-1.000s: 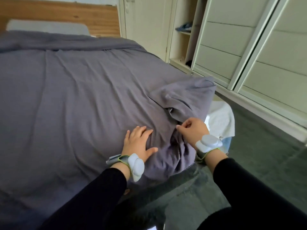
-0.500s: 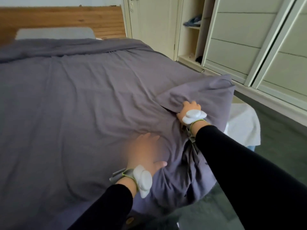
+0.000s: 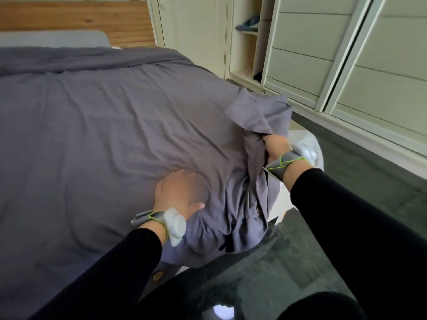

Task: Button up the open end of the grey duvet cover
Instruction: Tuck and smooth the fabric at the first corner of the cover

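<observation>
The grey duvet cover [image 3: 104, 135] lies spread over the bed, its open end bunched at the near right corner. My left hand [image 3: 179, 192] rests flat on the cover near that corner, fingers apart. My right hand [image 3: 276, 147] is closed on a bunched fold of the cover's corner flap [image 3: 261, 114], which stands raised off the bed. A wooden button [image 3: 157, 276] shows on the hem by my left sleeve, and another small button [image 3: 258, 210] sits on the hanging edge under my right wrist.
A wooden headboard [image 3: 80, 19] and a pale pillow [image 3: 53, 39] are at the far end. Cream wardrobe doors [image 3: 346, 54] and open shelves [image 3: 246, 38] run along the right. White bedding [image 3: 312, 146] shows past the corner. Green carpet [image 3: 346, 192] covers the floor.
My right hand pulled back from under the flap toward me and closed on a fold of the corner fabric, drawing it up. My left hand stayed flat on the cover.
</observation>
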`<state>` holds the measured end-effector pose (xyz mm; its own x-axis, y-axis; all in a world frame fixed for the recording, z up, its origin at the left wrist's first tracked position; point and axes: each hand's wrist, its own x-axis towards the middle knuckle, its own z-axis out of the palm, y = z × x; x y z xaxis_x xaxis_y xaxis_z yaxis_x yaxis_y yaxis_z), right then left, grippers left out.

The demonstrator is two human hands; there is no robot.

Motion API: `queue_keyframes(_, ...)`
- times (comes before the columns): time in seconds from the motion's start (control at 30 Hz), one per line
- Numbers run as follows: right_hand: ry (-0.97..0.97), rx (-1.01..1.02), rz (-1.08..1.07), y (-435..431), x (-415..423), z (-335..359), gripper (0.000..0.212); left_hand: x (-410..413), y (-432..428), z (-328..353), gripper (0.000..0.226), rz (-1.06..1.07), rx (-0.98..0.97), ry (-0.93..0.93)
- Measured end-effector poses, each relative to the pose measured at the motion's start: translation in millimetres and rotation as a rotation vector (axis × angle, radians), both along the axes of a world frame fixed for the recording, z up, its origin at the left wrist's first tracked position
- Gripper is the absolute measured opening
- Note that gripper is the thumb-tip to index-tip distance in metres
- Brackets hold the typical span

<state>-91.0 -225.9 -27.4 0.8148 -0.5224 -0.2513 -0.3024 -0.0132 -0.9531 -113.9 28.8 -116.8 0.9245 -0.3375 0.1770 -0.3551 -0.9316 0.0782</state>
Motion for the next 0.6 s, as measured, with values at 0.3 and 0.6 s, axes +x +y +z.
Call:
queue_keyframes(0.3, -0.199, 0.445, -0.381, -94, -86, -40, 0.02, 0, -35, 9, 0.085, -0.045, -0.054, -0.019)
queue_keyframes(0.6, 0.305, -0.197, -0.286, -102, -114, -90, 0.049, 0, -39, -6, 0.08, -0.034, -0.02, -0.095)
